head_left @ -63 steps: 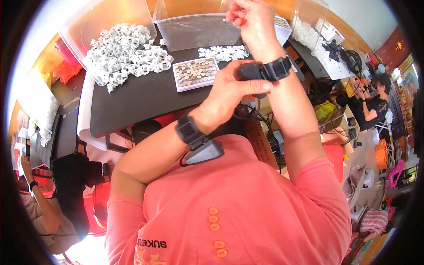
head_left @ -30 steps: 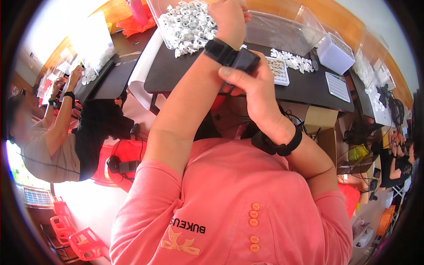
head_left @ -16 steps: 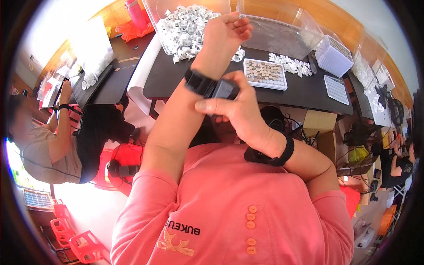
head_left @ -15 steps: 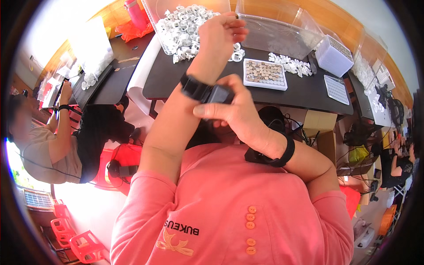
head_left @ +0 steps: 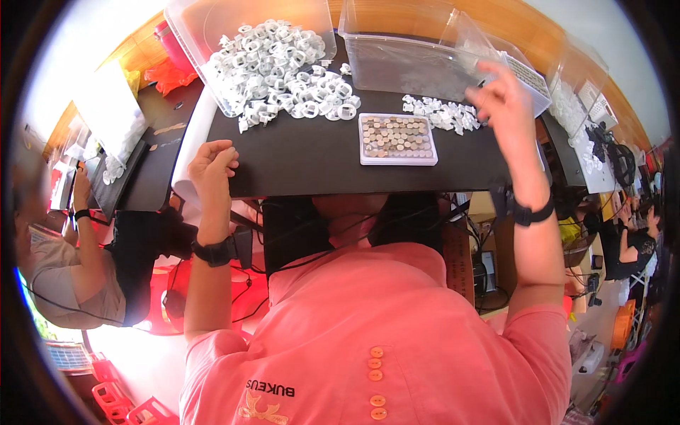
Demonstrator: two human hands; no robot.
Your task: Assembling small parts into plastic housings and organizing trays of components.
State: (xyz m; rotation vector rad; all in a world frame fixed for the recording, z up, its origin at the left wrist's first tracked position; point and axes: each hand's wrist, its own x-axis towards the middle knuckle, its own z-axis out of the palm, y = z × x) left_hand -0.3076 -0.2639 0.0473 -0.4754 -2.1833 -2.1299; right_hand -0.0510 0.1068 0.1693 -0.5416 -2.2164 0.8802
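Note:
My left hand (head_left: 211,167) is raised at the table's near left edge, fingers curled in toward the thumb, with nothing visible in them. My right hand (head_left: 504,103) is in the air over the table's right side. Its fingers are apart, slightly blurred, and it holds nothing I can see. Beyond it and to its left lies a small pile of white plastic pieces (head_left: 443,113). A white tray (head_left: 400,161) of round, coin-like metal discs (head_left: 397,134) sits mid-table. Many white ring-shaped plastic parts (head_left: 273,71) spill from a tipped clear bin (head_left: 185,42) at the far left.
An open clear plastic bin (head_left: 411,67) stands at the back of the black table (head_left: 297,159). Stacked white trays (head_left: 528,74) are behind my right hand. Cables (head_left: 460,219) hang below the table edge. Another person (head_left: 85,269) sits at the left.
My right hand has let go of the black band on my left wrist and moved far right. My left arm has swung down and left, and the view has shifted.

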